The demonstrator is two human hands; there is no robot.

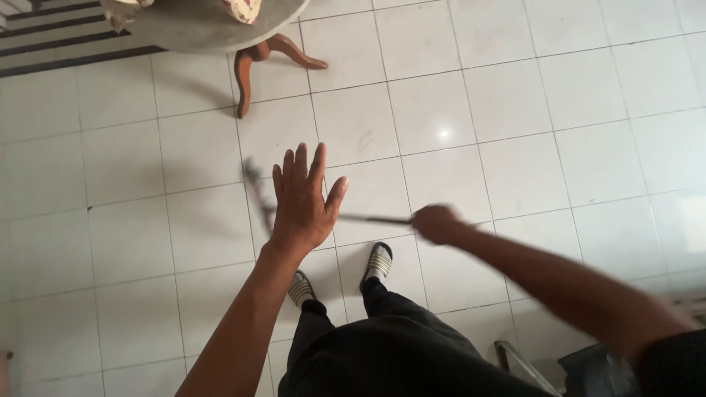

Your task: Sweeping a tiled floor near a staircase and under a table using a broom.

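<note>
Black trousers (pixel 390 353) nearest the lens, right hand (pixel 435 223) fisted around a thin dark blurred rod (pixel 368 218), rod passing behind the left hand (pixel 301 202), left hand flat with fingers spread, striped sandals (pixel 379 261) on white tiled floor (pixel 515 110), curved wooden table leg (pixel 244 77) beyond.

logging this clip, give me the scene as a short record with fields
left hand: left hand open, fingers spread, palm down, holding nothing
right hand: right hand closed on a thin dark rod
rod: motion-blurred, runs leftward behind the left hand; far end unclear
feet: striped sandals on a white tiled floor
background: round table with curved wooden legs
</note>
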